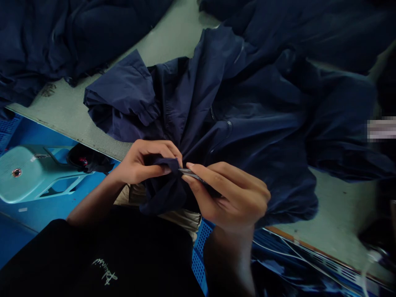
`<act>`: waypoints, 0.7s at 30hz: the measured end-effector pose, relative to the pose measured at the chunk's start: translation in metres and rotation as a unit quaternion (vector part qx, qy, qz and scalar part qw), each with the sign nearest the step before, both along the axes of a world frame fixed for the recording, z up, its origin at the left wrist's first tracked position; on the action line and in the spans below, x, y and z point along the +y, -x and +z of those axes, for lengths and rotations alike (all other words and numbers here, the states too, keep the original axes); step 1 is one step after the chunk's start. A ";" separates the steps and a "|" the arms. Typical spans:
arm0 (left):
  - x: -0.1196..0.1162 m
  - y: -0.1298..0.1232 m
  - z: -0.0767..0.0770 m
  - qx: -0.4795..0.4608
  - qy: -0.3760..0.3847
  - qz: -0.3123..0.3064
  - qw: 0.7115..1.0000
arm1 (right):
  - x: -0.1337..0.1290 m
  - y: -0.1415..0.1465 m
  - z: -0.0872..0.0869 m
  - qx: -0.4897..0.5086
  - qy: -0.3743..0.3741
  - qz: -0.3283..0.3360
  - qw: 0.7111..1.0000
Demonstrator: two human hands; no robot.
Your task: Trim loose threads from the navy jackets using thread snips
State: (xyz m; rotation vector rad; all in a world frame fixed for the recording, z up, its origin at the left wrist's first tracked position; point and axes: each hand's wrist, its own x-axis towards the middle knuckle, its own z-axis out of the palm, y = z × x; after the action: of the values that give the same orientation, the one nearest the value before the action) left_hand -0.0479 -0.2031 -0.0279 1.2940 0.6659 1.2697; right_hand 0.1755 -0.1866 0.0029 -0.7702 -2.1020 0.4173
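Note:
A dark navy garment (247, 107) lies crumpled over the table, and one gathered part of it hangs over the near edge toward my body. My left hand (145, 161) pinches a fold of this cloth between thumb and fingers. Close to its right, my right hand (230, 189) holds a small metal tool (192, 173) between thumb and index finger. The tool's tip points left and meets the cloth beside my left fingertips. Its rear part is hidden inside my right hand.
More dark garments lie on the table (176, 35) at the upper left (71, 37) and upper right. A turquoise stool (27, 173) stands low at the left, beside a black item. Below the table's near edge is a blue perforated basket (199, 260).

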 end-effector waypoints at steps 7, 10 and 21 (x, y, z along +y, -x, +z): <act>0.000 0.001 0.001 0.003 0.006 0.003 1.000 | 0.000 0.002 0.002 0.046 0.005 -0.057 0.997; 0.000 0.001 0.002 0.005 0.003 0.003 1.000 | 0.000 0.004 0.006 0.072 0.058 -0.095 0.991; 0.001 -0.001 0.000 0.007 -0.014 0.011 1.000 | -0.008 0.020 0.004 0.105 0.183 -0.034 0.977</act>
State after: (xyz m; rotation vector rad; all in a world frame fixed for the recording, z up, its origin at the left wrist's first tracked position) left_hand -0.0472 -0.2024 -0.0277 1.3230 0.6762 1.2917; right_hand 0.1552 -0.1945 0.0067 -0.9595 -1.8187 0.8269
